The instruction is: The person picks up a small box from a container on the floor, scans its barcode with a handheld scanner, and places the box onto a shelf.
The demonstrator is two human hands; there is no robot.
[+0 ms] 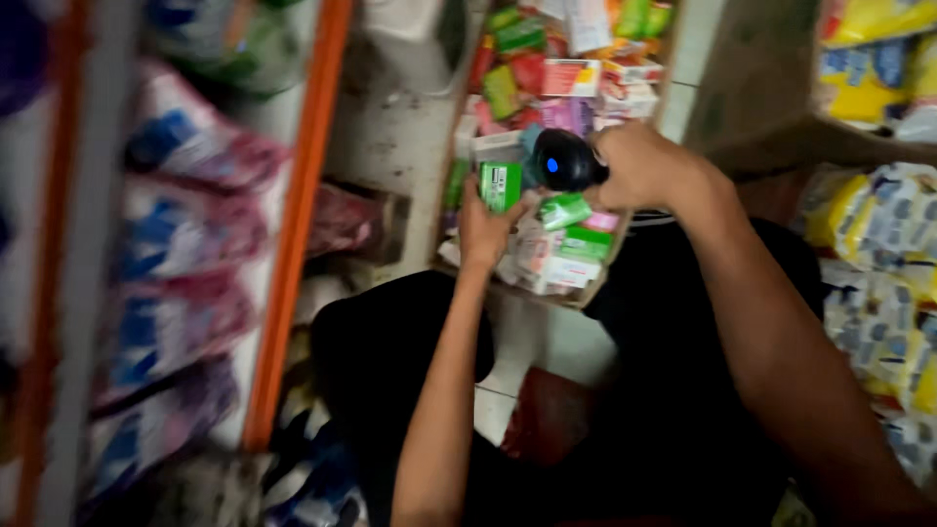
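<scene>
Green and light, a small stiff carton (501, 184) is pinched by its edges in the left hand (481, 232) over a cardboard box (576, 293) of packets; a black scanner (568, 161) is clasped in the right hand (639, 164).

Dim, even indoor light with soft shadows; heavy motion blur smears the left shelves (176, 244), centre somewhat sharper.

Blurred packets (185, 234) line orange-edged shelves (293, 224); yellow bags (878, 263) opposite.
</scene>
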